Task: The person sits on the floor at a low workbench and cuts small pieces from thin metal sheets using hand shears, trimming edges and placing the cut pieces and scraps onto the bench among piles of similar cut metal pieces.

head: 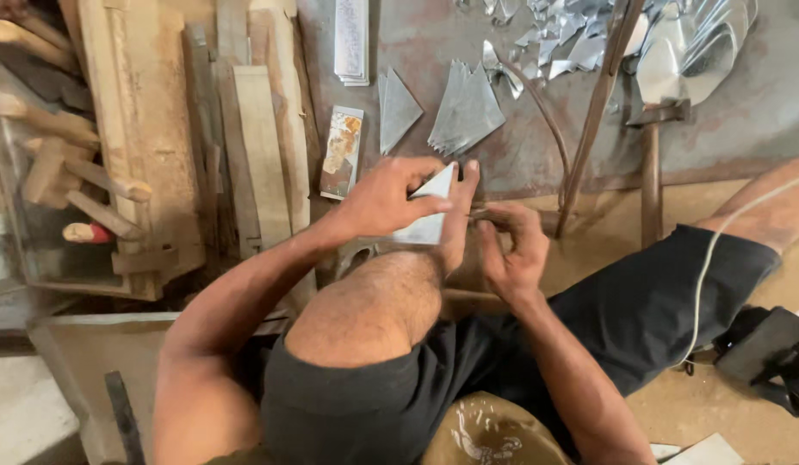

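My left hand (pixel 387 198) pinches a small triangular piece of sheet metal (pixel 430 207) just above my raised knee. My right hand (pixel 511 245) is curled beside it, fingers closed around a thin dark tool whose shape is mostly hidden, touching the sheet's right edge. Two stacks of cut metal triangles (pixel 464 108) lie on the floor just beyond my hands.
Wooden planks and sticks (pixel 141 129) are stacked at the left. A hammer (pixel 651 164) and long metal shears (pixel 597 103) lie at the upper right beside shiny metal scraps (pixel 675 43). A flat rusty tin piece (pixel 342 151) rests near the triangles. A white cable (pixel 718 250) crosses my right leg.
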A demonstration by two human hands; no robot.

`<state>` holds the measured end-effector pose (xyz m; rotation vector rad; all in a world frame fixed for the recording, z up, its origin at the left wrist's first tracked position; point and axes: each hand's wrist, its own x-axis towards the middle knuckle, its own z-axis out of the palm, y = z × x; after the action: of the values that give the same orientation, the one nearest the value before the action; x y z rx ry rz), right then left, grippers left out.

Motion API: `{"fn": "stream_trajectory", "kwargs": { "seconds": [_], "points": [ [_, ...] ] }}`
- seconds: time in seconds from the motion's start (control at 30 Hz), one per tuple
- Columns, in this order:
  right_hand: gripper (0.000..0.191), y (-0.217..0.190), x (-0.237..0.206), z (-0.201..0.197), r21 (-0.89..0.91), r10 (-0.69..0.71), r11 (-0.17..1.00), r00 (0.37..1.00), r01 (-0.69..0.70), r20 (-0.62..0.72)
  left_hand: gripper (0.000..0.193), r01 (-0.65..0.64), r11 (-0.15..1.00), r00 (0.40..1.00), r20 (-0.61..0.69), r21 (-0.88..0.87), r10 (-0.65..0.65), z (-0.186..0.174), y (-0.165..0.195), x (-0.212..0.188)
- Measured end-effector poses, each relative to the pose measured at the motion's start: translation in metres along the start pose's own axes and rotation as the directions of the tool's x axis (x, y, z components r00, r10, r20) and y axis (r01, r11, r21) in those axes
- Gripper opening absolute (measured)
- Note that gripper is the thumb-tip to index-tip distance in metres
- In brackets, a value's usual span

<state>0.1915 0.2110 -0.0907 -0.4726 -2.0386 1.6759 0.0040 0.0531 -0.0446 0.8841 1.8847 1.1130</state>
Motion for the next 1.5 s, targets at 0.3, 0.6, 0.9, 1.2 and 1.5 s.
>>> {"fn": "stream_trajectory", "kwargs": {
  "seconds": [0.3,0.6,0.9,1.2,1.5],
  "points": [
    [0.022,-0.025,0.033,0.028,-0.143,-0.377,0.910,0.920,0.390,0.111,0.030,0.078,0.996,0.996,-0.052,0.037,-0.076,0.001,0.024,-0.014],
    [0.024,-0.029,0.034,0.031,-0.225,-0.425,0.867,0.895,0.445,0.134,0.033,0.095,0.991,0.995,-0.020,-0.097,-0.097,0.005,-0.001,-0.018],
    [0.023,-0.038,-0.008,0.019,-0.136,-0.289,0.935,0.926,0.327,0.242,0.032,-0.002,0.978,0.977,-0.211,-0.207,-0.043,0.024,-0.075,0.014],
    [0.030,0.017,-0.008,-0.038,-0.019,0.100,0.994,0.979,-0.105,-0.179,0.083,-0.088,0.327,0.802,-0.262,-0.941,-0.537,-0.008,-0.121,0.109],
    [0.033,0.050,-0.007,-0.044,0.198,0.290,0.944,0.951,-0.265,-0.110,0.039,-0.387,0.742,0.806,-0.592,-0.547,-0.015,-0.066,-0.096,0.085]
  ]
}}
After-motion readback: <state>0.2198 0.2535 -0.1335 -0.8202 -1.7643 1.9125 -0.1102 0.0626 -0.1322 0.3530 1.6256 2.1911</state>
